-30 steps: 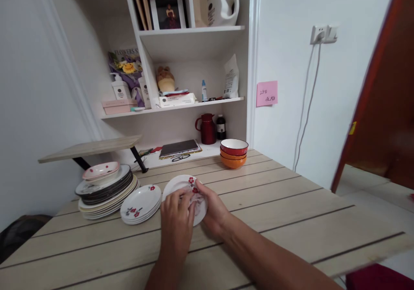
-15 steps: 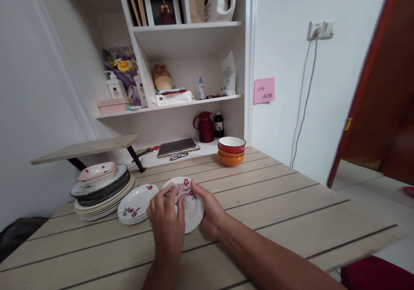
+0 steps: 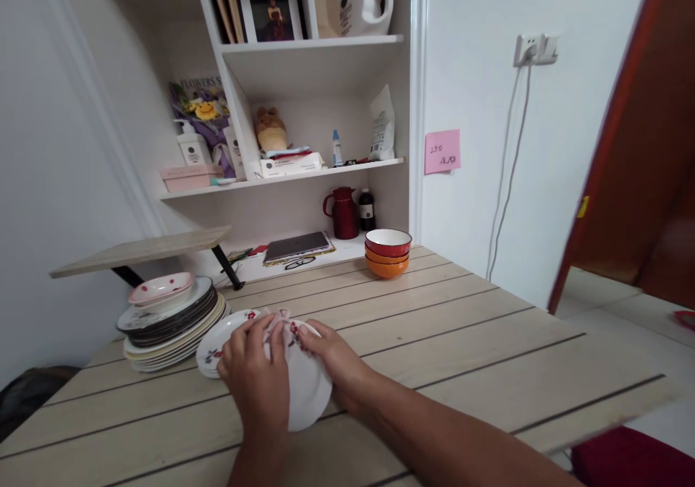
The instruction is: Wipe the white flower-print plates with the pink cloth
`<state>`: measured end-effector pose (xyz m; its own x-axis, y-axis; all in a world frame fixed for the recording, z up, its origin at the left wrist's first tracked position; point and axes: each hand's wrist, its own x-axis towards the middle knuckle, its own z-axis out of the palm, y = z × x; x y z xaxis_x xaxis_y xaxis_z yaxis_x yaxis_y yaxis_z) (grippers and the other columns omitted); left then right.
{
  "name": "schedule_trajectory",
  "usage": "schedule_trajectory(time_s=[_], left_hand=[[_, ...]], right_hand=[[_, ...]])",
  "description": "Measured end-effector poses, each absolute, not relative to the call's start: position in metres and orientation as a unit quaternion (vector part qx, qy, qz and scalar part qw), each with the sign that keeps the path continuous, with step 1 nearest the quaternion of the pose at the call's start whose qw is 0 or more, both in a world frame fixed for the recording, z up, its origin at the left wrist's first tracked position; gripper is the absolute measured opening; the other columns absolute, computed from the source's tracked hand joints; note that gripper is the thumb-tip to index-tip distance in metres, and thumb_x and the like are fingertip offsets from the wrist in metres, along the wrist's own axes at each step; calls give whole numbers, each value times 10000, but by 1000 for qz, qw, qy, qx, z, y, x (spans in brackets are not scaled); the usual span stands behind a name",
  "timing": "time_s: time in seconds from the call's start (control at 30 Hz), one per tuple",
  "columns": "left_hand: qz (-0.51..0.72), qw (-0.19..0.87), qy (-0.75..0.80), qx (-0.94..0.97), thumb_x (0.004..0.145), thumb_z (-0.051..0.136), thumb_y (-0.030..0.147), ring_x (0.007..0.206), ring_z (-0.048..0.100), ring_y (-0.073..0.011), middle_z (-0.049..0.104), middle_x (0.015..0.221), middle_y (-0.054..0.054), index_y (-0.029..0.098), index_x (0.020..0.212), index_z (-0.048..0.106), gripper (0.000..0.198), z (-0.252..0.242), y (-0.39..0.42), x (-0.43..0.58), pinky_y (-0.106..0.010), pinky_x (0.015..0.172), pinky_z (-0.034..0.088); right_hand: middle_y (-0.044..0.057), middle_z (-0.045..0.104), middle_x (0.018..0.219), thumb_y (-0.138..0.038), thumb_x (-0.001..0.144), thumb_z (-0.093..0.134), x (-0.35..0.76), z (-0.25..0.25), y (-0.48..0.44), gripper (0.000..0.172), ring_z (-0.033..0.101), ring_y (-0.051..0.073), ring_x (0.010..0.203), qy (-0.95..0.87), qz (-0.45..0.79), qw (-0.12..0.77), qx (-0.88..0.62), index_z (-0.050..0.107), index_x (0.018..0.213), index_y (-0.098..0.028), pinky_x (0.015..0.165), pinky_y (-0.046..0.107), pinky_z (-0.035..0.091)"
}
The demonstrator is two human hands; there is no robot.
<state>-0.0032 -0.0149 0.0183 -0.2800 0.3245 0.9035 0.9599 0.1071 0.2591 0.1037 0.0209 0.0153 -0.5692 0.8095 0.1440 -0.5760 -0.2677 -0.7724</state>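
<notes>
A small white plate with red flowers point(image 3: 307, 393) is held over the wooden table point(image 3: 434, 328), tilted, between both my hands. My left hand point(image 3: 255, 382) grips its left side with the fingers curled, and a pale crumpled cloth point(image 3: 278, 324) shows at the fingertips on the plate's top edge. My right hand point(image 3: 331, 360) grips the right side, fingers bent onto the plate. Just left of my left hand lies a short stack of matching small flowered plates point(image 3: 222, 331).
A tall stack of larger plates point(image 3: 171, 324) topped by a spotted dish stands at the far left. Stacked red and orange bowls point(image 3: 387, 252) sit at the table's back. White shelves behind hold a red jug point(image 3: 344, 213), bottles, a tablet and a raised wooden board point(image 3: 144, 248).
Both hands and the plate have shifted left and nearer to me, now partly overlapping the small plate stack. The plate is more tilted and the fingers have gathered at its top edge.
</notes>
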Motion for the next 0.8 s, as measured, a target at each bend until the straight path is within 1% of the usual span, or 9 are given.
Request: schedule_trajectory(time_s=[0.07, 0.17, 0.27, 0.4, 0.5, 0.63, 0.7, 0.8], left_hand=[[-451, 339, -677, -472, 908, 496, 348, 949, 555, -248, 636, 998, -70, 208, 974, 660, 225, 19, -14, -8, -366, 786, 371], [-436, 332, -679, -488, 909, 487, 347, 960, 548, -253, 630, 998, -71, 206, 961, 663, 232, 18, -13, -8, -370, 790, 374], [-429, 331, -656, -525, 901, 504, 335, 948, 542, -252, 630, 996, -74, 207, 942, 668, 212, 15, -13, 0, -376, 792, 378], [-427, 327, -615, -576, 885, 540, 300, 952, 538, -251, 637, 1003, -80, 216, 943, 672, 167, 11, -13, 10, -378, 779, 381], [-429, 319, -589, -606, 878, 557, 276, 957, 543, -243, 641, 1009, -76, 230, 959, 677, 152, 9, -14, 15, -381, 791, 382], [-430, 296, -551, -651, 874, 562, 250, 965, 547, -232, 636, 1019, -72, 236, 972, 678, 153, 8, -14, 22, -377, 816, 395], [-427, 284, -528, -677, 873, 560, 243, 952, 555, -223, 636, 1003, -70, 232, 973, 676, 154, 7, -14, 26, -366, 815, 405], [-421, 270, -499, -708, 876, 547, 227, 942, 561, -213, 638, 1000, -71, 221, 985, 667, 162, 6, -14, 31, -354, 814, 411]], right_hand=[[-18, 635, 651, -419, 664, 781, 102, 15, 21, 338, 541, 107, 564, -389, 789, 449, -158, 630, 800, -149, 575, 220, 386], [21, 691, 715, -401, 684, 763, 103, 17, 25, 349, 604, 146, 612, -318, 806, 476, -152, 641, 885, -144, 646, 266, 449], [51, 726, 808, -398, 757, 698, 109, 22, 32, 351, 652, 177, 687, -246, 819, 495, -155, 635, 994, -146, 725, 306, 486], [73, 733, 851, -414, 843, 597, 119, 29, 40, 351, 672, 187, 730, -198, 831, 495, -158, 630, 1050, -133, 747, 314, 505], [87, 731, 856, -431, 857, 572, 123, 34, 40, 361, 667, 178, 707, -202, 837, 486, -149, 641, 1021, -117, 703, 292, 509], [64, 713, 793, -437, 839, 605, 122, 33, 35, 341, 627, 130, 622, -194, 851, 465, -147, 649, 931, -112, 582, 220, 467], [50, 697, 751, -429, 846, 602, 119, 29, 33, 320, 613, 117, 610, -191, 863, 446, -145, 643, 865, -113, 583, 207, 459], [43, 680, 715, -454, 848, 595, 119, 26, 32, 341, 608, 118, 612, -187, 879, 412, -150, 629, 795, -119, 611, 217, 465]])
